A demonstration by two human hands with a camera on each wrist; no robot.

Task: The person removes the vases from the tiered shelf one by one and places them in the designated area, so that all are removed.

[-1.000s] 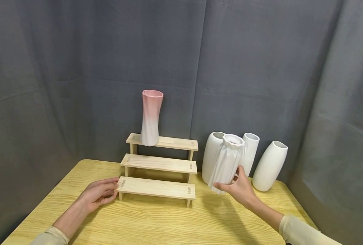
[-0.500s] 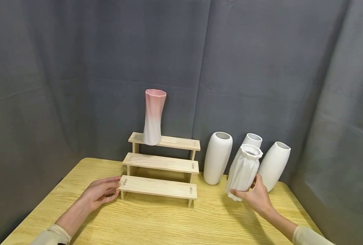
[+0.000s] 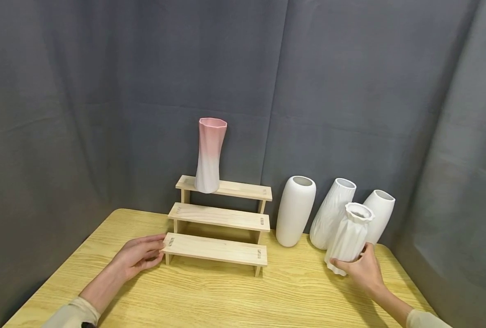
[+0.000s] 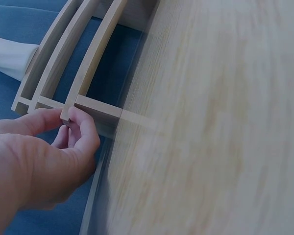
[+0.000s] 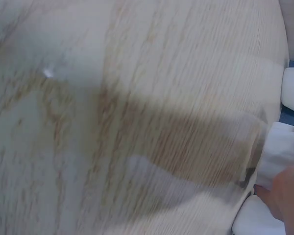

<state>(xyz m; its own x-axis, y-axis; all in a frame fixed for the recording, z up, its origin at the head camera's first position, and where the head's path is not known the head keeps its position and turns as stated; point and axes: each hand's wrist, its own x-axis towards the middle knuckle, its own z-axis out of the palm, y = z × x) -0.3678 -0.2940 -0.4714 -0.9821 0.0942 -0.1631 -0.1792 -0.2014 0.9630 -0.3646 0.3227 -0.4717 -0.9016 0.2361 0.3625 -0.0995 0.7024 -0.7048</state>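
My right hand [image 3: 367, 273] grips a white pleated vase [image 3: 347, 243] with a ruffled rim, low on its side. The vase is nearly upright; whether its base touches the table, I cannot tell. In the right wrist view only part of this vase [image 5: 279, 152] shows beside the hand [image 5: 290, 188]. At the other side my left hand [image 3: 140, 256] pinches the left end of the lowest board of a three-step wooden stand [image 3: 214, 248]. The left wrist view shows thumb and fingers curled at that board end [image 4: 68, 110]. A pink-to-white twisted vase [image 3: 210, 155] stands on the top step.
Behind the held vase are a white leaf-textured vase [image 3: 329, 218] and, partly hidden, a smooth white vase [image 3: 380, 214]. Another smooth white vase [image 3: 295, 212] stands between them and the stand. Grey curtains [image 3: 165, 91] enclose the back and sides of the wooden table [image 3: 210, 300].
My right hand has carried the pleated vase rightward and down, from in front of the left white vase to in front of the right ones. The left hand keeps its place on the stand.
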